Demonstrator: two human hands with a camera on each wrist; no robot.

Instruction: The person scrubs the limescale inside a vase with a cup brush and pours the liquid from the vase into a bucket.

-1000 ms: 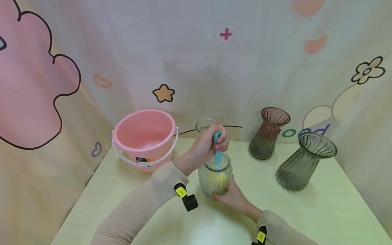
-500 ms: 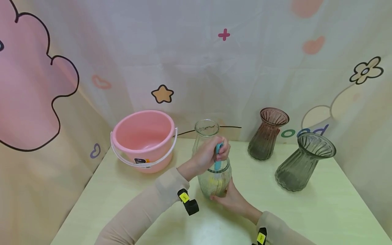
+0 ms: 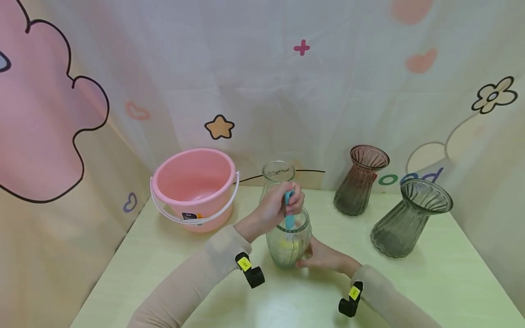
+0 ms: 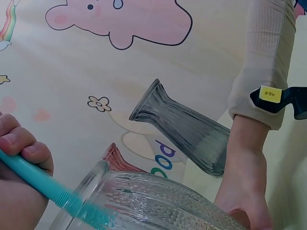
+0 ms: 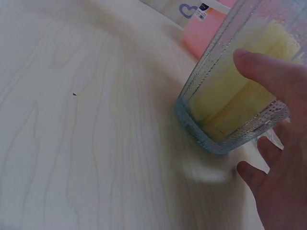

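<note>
My left hand point(image 3: 274, 207) grips the turquoise handle of a sponge bottle brush point(image 3: 290, 222). The brush reaches down through the mouth of a clear ribbed glass vase point(image 3: 283, 250), with its yellow sponge head point(image 5: 240, 103) inside near the bottom. My right hand point(image 3: 330, 258) holds the vase low on its right side. In the right wrist view one finger point(image 5: 261, 67) lies along the glass, while other fingertips curl near the base. The left wrist view shows the brush handle point(image 4: 36, 179) in my fist and the vase's wet, textured wall point(image 4: 153, 199).
A pink bucket point(image 3: 193, 205) with a white handle stands at the back left. Behind my left hand is another clear glass vase point(image 3: 279, 172). To the right are a reddish-grey vase point(image 3: 354, 187) and a grey-green vase point(image 3: 399, 228). A printed curtain point(image 3: 262, 68) hangs behind the table.
My left hand has moved down with the brush, sinking its handle deeper into the vase. My right hand has shifted slightly round the vase's right side, its wrist turning.
</note>
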